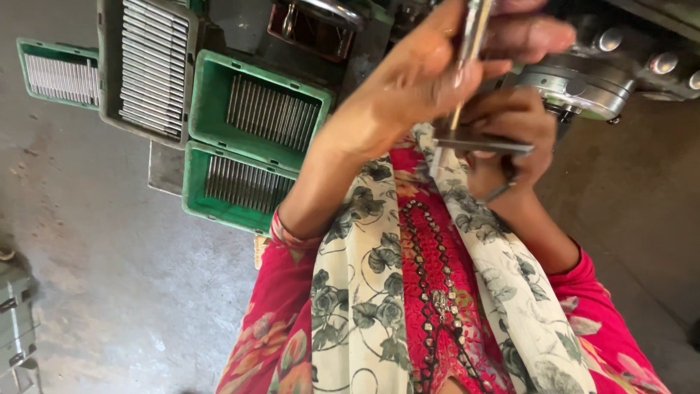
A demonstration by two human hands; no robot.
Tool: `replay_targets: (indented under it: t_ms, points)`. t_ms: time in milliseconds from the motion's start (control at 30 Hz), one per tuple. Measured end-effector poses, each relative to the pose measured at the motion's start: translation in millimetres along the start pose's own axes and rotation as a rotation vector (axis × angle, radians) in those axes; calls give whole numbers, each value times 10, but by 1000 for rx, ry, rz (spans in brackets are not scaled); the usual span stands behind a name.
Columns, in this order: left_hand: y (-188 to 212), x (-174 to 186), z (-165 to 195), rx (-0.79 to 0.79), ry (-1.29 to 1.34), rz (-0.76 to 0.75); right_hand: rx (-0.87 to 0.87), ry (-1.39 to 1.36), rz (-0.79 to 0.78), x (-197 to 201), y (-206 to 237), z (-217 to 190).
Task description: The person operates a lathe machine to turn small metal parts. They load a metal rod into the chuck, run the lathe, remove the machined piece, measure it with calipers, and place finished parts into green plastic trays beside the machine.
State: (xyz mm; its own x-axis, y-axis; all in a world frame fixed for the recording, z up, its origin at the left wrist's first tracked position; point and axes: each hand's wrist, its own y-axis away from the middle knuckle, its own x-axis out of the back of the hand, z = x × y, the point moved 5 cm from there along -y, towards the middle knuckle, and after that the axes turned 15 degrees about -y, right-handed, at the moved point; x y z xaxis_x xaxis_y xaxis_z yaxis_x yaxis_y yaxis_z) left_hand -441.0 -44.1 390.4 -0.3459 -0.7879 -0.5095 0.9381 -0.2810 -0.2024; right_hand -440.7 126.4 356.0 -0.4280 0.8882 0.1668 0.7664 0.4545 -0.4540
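Note:
My left hand (430,73) is raised in front of my chest, fingers closed around a thin metal rod (472,40) that points down. Just below it, my right hand (510,135) grips a flat grey metal strip (485,145) held level; the rod's lower end meets the strip. A ring-like metal piece (499,192) hangs by the right hand's fingers. Both hands sit close to a round metal machine part (583,87). My red patterned sleeves and floral scarf (364,277) fill the lower view.
Two green crates (208,95) (193,182) of thin metal rods lie on the concrete floor (109,277) at left, beside a grey crate (109,66) and another green crate (29,55). A machine with round metal knobs (663,62) stands at upper right. A grey box (14,321) is at the left edge.

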Motion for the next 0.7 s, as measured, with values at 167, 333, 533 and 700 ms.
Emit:
replay_targets:
  t_ms: [167,333,533,700]
  points:
    - [69,90,-153,5,-76,42,-256,-565,147,82,-8,6]
    - [47,107,-255,-8,-98,70,-222,-516,124,167,-67,57]
    - [97,198,-348,-21,-121,160,-84,-223,-4,229,-103,48]
    - [156,197,-448,-50,-138,128,-21,-148,-34,216,-6,124]
